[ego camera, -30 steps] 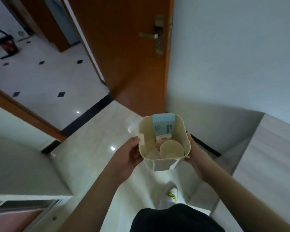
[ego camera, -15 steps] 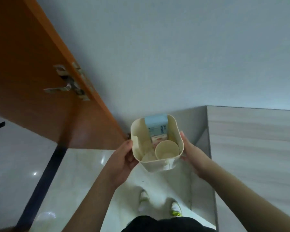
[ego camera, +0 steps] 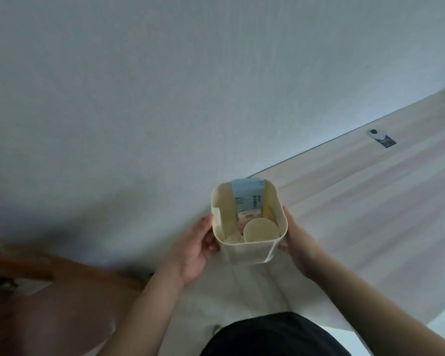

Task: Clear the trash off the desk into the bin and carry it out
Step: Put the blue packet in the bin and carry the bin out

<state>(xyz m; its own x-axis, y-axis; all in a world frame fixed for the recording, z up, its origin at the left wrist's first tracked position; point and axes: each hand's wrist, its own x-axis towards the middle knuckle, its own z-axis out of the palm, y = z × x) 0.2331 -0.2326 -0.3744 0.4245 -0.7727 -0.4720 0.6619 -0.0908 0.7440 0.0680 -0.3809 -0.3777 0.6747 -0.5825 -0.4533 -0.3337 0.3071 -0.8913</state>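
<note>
I hold a small cream bin [ego camera: 249,251] in front of me, above the pale floor. My left hand [ego camera: 194,249] grips its left side and my right hand [ego camera: 297,244] grips its right side. Inside the bin stand a light blue carton [ego camera: 247,197], a paper cup [ego camera: 260,229] and a small pink-patterned wrapper [ego camera: 248,217]. The bin is upright.
A grey wall [ego camera: 165,98] fills most of the view, close ahead. A light wood panel [ego camera: 370,196] with a small metal fitting [ego camera: 376,134] runs to the right. The orange-brown door [ego camera: 49,304] is at the lower left, blurred. Pale floor [ego camera: 242,291] lies under the bin.
The view has swung to the right: the door has slid down to the lower left and the wood panel has come further into view. Both hands keep the same hold on the bin.
</note>
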